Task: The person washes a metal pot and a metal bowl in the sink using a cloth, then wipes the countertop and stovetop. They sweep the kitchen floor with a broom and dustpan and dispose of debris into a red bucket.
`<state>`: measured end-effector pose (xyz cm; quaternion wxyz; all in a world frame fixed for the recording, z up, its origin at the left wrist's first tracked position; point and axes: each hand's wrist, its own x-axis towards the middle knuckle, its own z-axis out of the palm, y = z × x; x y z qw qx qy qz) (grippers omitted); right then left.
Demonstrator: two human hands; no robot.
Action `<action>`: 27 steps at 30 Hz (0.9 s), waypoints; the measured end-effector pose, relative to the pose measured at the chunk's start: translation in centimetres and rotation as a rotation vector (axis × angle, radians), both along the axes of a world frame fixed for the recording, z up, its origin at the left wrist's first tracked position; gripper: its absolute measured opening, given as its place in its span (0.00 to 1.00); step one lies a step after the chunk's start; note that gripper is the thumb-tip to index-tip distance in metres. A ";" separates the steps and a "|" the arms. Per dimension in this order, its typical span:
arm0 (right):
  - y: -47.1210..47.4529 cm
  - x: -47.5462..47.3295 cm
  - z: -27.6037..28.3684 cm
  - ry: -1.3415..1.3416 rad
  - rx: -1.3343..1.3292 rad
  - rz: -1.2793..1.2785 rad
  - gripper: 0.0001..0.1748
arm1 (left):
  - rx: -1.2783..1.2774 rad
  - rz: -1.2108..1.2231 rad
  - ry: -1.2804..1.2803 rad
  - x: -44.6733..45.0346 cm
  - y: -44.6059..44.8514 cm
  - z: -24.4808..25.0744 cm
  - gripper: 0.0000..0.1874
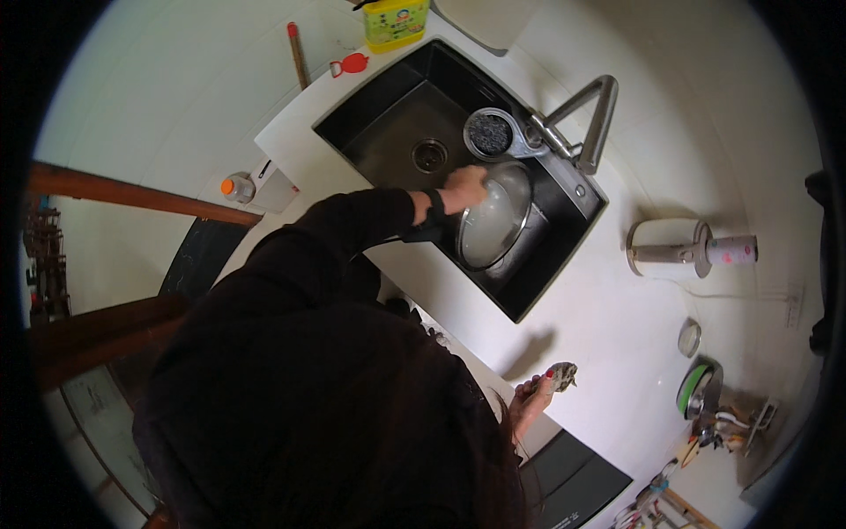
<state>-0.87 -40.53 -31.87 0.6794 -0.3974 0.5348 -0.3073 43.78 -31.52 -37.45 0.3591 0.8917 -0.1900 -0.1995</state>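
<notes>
My left hand [466, 188], slightly blurred, grips the upper rim of a metal basin [522, 192] tilted inside the black sink [390, 125]. Cloudy, whitish water [488, 228] appears to lie in the basin. Above the front part of the white countertop [581, 324], my right hand [531, 402] holds a crumpled greyish wad [562, 377], perhaps a cloth. Its shadow falls on the counter beside the sink. A round grey vessel with a handle [489, 134] and a dark, speckled inside sits beside the basin, under the faucet.
A grey faucet [598, 122] rises at the sink's back edge. A red peeler [350, 64] and a yellow-green box [396, 25] stand near the far left corner. Along the wall are a white appliance [667, 248] and utensils [720, 426]. A black cooktop [575, 479] lies at the right.
</notes>
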 end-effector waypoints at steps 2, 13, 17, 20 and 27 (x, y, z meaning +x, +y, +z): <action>-0.2 0.4 -0.1 -0.003 0.021 -0.019 0.14 | -0.100 -0.079 -0.106 -1.4 -1.0 1.3 0.11; -0.9 1.3 0.4 -0.001 -0.064 0.056 0.18 | -0.334 -0.219 -0.411 0.3 4.8 6.3 0.06; -1.1 2.2 0.7 0.029 -0.078 0.051 0.17 | -0.425 -0.322 -0.840 4.4 10.1 9.3 0.04; -0.9 3.3 1.4 0.045 -0.099 0.063 0.16 | -0.148 -0.432 -1.107 7.6 14.8 12.7 0.03; -0.1 5.7 2.1 -0.013 -0.230 0.135 0.18 | -0.133 -0.395 -1.411 10.1 20.8 21.6 0.04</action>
